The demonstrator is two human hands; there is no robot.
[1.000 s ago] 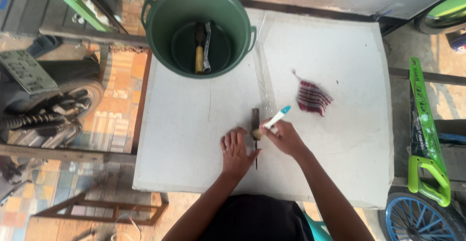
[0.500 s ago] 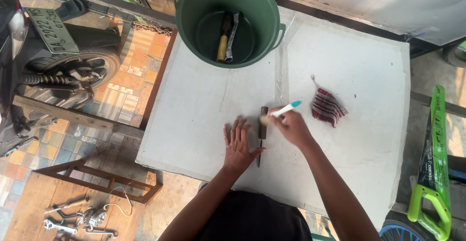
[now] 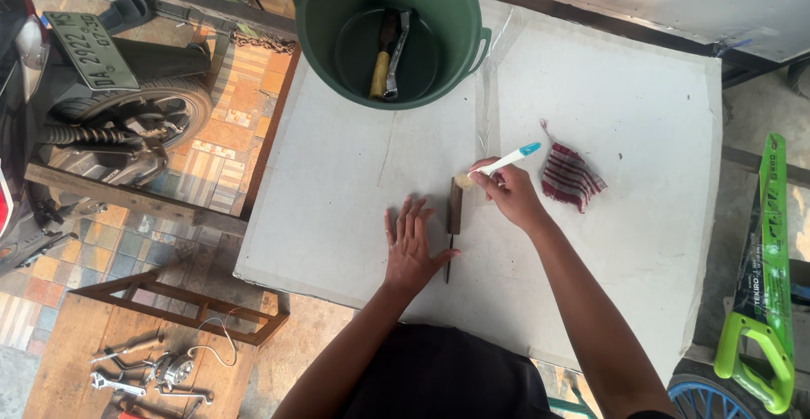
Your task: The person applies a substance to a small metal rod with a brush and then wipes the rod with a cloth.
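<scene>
A slim tool with a dark wooden handle (image 3: 455, 205) and a thin metal shaft lies on the white table (image 3: 337, 191). My left hand (image 3: 411, 248) rests flat on the table, fingers spread, its thumb against the tool's shaft. My right hand (image 3: 510, 193) holds a white toothbrush with a blue tip (image 3: 504, 161), its bristle end at the top of the tool's handle. A red striped cloth (image 3: 571, 178) lies just right of my right hand.
A green bucket (image 3: 447, 10) at the table's far edge holds a yellow-handled tool and a metal tool. A motorbike (image 3: 101, 107) stands left. A green handsaw (image 3: 764, 275) is at the right. Wrenches (image 3: 152, 377) lie on the floor.
My right hand has slid the toothbrush up along the tool's handle, from its lower part to its top end. My left hand has stayed on the tool. The camera shifted.
</scene>
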